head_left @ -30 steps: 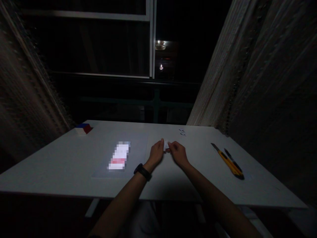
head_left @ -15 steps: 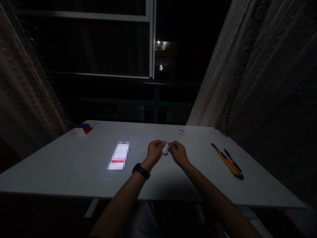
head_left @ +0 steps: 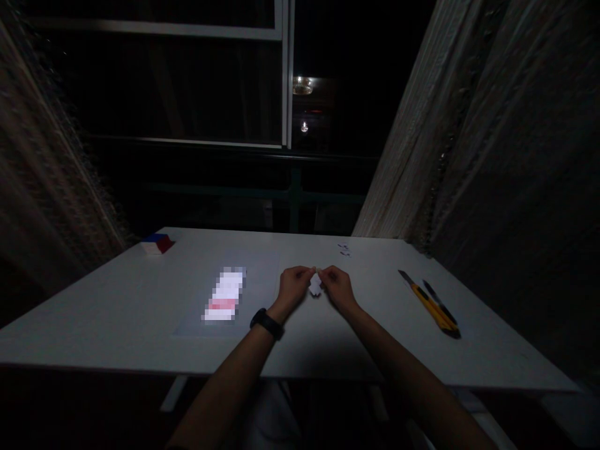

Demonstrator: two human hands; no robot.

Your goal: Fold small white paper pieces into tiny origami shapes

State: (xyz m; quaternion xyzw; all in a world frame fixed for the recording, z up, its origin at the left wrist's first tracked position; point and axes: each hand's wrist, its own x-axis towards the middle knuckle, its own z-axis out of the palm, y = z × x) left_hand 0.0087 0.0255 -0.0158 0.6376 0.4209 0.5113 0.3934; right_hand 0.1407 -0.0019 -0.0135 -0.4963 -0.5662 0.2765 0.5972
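A dark window with a pale frame (head_left: pixel 286 87) stands behind the work area, with a left curtain (head_left: pixel 42 144) and a right curtain (head_left: pixel 398 137) drawn to either side. Below it extends a white counter (head_left: pixel 117 312). On its left half lies a thin pale sheet (head_left: pixel 262 275), bearing a lit rectangular screen (head_left: pixel 225 294) masked by coarse blocks. Above the middle of the counter, the left hand (head_left: pixel 294 286) and right hand (head_left: pixel 337 287) face each other, fingertips nearly meeting. On the right side rests a yellow-and-black utility knife (head_left: pixel 431 307), blade exposed; a dark pen (head_left: pixel 439 302) lies just beside it. A blue, red and white block (head_left: pixel 157 243) sits near the far left corner. A black wristband (head_left: pixel 267 324) encircles the left wrist. Between the hands hangs a small white piece (head_left: pixel 315 286); each grip is pinched closed on its upper part. Beyond the right hand, small dark marks (head_left: pixel 344 250) show on the counter.
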